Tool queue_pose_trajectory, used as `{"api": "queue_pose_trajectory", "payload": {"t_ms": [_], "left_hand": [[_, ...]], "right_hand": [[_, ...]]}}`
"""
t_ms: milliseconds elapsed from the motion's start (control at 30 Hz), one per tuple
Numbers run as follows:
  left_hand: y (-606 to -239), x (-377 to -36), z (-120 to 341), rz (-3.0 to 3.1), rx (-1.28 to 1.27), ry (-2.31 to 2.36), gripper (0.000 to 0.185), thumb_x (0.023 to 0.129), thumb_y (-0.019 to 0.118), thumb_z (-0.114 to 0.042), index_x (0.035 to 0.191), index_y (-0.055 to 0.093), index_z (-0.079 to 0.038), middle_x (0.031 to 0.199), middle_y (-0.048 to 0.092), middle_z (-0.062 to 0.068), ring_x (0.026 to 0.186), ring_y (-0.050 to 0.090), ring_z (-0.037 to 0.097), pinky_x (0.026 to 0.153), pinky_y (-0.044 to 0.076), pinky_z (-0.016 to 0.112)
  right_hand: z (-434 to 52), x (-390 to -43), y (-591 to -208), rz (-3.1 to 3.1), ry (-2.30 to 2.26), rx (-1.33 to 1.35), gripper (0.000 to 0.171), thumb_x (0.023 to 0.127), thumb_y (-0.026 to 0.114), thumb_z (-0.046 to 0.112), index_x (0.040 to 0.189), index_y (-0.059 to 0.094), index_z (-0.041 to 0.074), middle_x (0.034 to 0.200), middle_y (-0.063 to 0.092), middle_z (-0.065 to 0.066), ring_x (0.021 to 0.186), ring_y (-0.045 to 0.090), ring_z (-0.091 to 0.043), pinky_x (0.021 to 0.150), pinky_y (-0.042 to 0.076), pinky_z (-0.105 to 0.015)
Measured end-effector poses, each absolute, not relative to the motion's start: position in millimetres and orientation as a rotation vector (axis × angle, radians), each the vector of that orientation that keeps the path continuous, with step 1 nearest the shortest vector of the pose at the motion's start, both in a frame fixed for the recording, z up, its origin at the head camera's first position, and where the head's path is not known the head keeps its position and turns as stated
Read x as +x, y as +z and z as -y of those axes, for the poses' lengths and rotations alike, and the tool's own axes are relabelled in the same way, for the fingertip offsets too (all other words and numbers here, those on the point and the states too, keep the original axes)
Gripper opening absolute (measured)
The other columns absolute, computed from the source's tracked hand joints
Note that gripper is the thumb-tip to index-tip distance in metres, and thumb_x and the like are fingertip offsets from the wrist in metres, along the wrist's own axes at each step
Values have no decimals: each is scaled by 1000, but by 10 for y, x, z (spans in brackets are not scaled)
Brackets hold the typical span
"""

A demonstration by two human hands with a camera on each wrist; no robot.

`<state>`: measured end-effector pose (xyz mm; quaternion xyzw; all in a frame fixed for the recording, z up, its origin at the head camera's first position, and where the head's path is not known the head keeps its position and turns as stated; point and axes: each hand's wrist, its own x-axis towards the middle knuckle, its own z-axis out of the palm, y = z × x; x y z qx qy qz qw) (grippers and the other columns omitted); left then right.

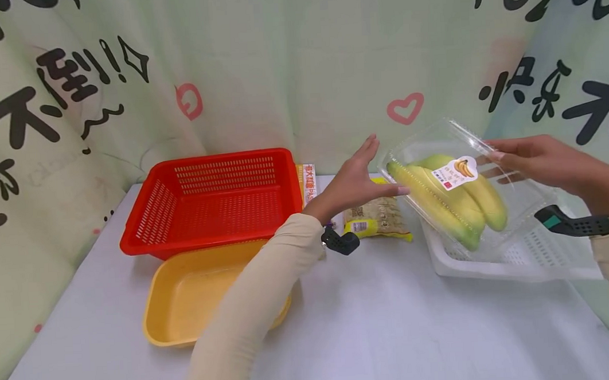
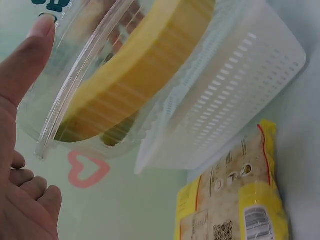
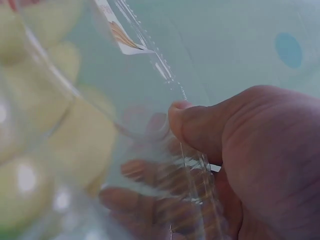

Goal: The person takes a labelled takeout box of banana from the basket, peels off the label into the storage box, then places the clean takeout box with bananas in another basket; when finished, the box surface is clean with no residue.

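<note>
A clear plastic box of bananas (image 1: 458,196), with a white label on its lid, is held tilted above a white basket (image 1: 486,267). My right hand (image 1: 546,163) grips the box's right edge, its thumb on top and its fingers underneath, seen through the plastic in the right wrist view. Spread at the box's left side is my left hand (image 1: 353,181), its thumb extended right by the rim. In the left wrist view the same thumb (image 2: 30,65) is beside the lid edge, and one banana (image 2: 135,75) shows through the wall.
Behind the left hand lies a yellow-and-clear food packet (image 1: 378,215), with another packet (image 1: 308,181) partly hidden beside it. On the left, a red basket (image 1: 209,238) stands behind a yellow basin (image 1: 158,312), which the left sleeve partly covers. A printed curtain (image 1: 288,70) hangs behind the table.
</note>
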<state>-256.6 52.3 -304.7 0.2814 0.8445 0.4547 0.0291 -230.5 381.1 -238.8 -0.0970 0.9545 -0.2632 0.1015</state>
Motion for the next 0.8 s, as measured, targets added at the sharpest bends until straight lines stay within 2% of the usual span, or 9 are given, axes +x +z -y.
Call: {"api": "queue_pose_trajectory", "payload": {"t_ms": [100, 167, 267, 333, 433, 533, 600, 667, 800], "left_hand": [[-3030, -2560, -446, -2607, 907, 1374, 117, 72, 81, -55, 158, 8, -21, 160, 1, -17, 144, 7, 1, 113, 25, 31], [-3026, -2543, -404, -2600, 951, 1355, 120, 70, 82, -55, 158, 7, -21, 160, -1, -18, 143, 6, -1, 113, 24, 31], [-3021, -2503, -350, -2578, 1023, 1354, 121, 69, 83, -54, 158, 6, -21, 160, 0, -18, 142, 5, -4, 113, 25, 31], [-3011, -2469, -313, -2565, 1066, 1352, 119, 70, 83, -53, 158, 9, -22, 160, 2, -18, 141, 6, -5, 110, 31, 30], [-3002, -2414, -238, -2533, 1104, 1368, 115, 70, 85, -49, 157, 14, -25, 160, 6, -18, 141, 10, -4, 107, 35, 28], [-3011, -2351, -144, -2499, 1084, 1399, 113, 69, 86, -45, 157, 18, -28, 158, 18, -15, 136, 26, 1, 99, 44, 25], [-3019, -2305, -74, -2486, 1056, 1424, 112, 69, 87, -44, 156, 18, -30, 154, 29, -11, 127, 38, 7, 91, 49, 24], [-3025, -2255, -7, -2459, 1039, 1466, 111, 69, 87, -42, 156, 19, -32, 147, 39, -6, 113, 47, 12, 77, 55, 25], [-3041, -2157, 121, -2436, 1055, 1521, 112, 69, 88, -39, 156, 19, -30, 145, 41, -4, 110, 49, 15, 73, 56, 25]], "right_hand": [[-3728, -2315, -2376, -2821, -778, -386, 58, 104, 45, 33, 152, 30, 3, 136, 50, -28, 99, 66, -15, 74, 57, -32], [-3682, -2314, -2371, -2812, -778, -442, 55, 105, 46, 29, 151, 32, 3, 133, 54, -26, 94, 66, -6, 74, 56, -26], [-3595, -2307, -2391, -2785, -790, -540, 52, 104, 47, 24, 150, 35, 2, 129, 57, -26, 97, 67, -13, 73, 55, -25], [-3526, -2292, -2412, -2760, -813, -608, 50, 104, 48, 20, 149, 36, 3, 128, 58, -25, 99, 67, -18, 73, 56, -25], [-3405, -2274, -2455, -2720, -871, -706, 49, 103, 49, 15, 149, 37, 3, 131, 55, -26, 99, 67, -13, 74, 56, -25], [-3298, -2256, -2480, -2680, -914, -763, 49, 102, 50, 13, 148, 38, 2, 134, 53, -26, 99, 65, -5, 75, 56, -24], [-3226, -2250, -2487, -2664, -923, -788, 49, 102, 51, 12, 148, 38, 3, 135, 53, -24, 100, 64, -4, 75, 56, -25], [-3159, -2242, -2488, -2647, -933, -814, 48, 102, 51, 11, 148, 39, 2, 135, 53, -24, 101, 63, -5, 75, 56, -24], [-3029, -2223, -2504, -2612, -947, -886, 48, 102, 50, 8, 148, 37, 1, 137, 51, -25, 102, 63, -3, 76, 55, -23]]}}
